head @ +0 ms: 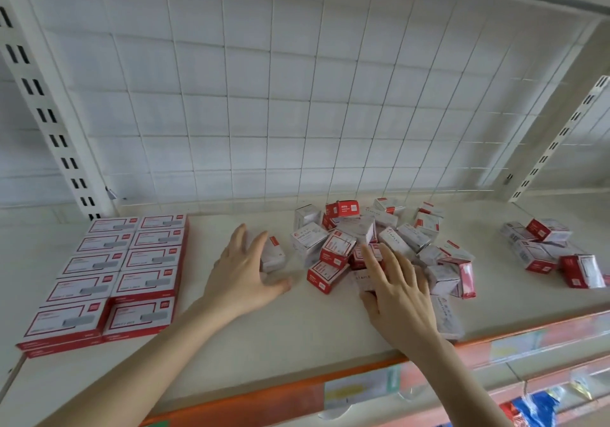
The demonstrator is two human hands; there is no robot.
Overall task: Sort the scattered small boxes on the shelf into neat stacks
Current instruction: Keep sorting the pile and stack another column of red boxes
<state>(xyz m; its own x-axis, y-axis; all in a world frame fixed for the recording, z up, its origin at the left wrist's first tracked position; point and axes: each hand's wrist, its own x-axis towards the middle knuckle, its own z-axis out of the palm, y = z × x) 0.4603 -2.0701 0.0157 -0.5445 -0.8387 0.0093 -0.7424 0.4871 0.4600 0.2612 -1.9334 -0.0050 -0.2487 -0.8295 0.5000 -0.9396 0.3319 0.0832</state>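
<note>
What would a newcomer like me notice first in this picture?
The jumbled pile of small red-and-white boxes in the middle of the shelf, with the right hand spread flat over its near edge. To the left lies a neat block of boxes in two rows, and the left hand reaches with open fingers to a lone box between them.

From mid-shelf (297, 327), bare board runs along the front edge from 7 to 5 o'clock. A lane opens toward 12 between the stacks (109, 275) at 9 and the heap (379, 248) at 2 (one lone box (275, 255) stands in it). A narrower gap parts the heap from the cluster (551, 251) at 3. The grid (297, 96) walls off 12.
</note>
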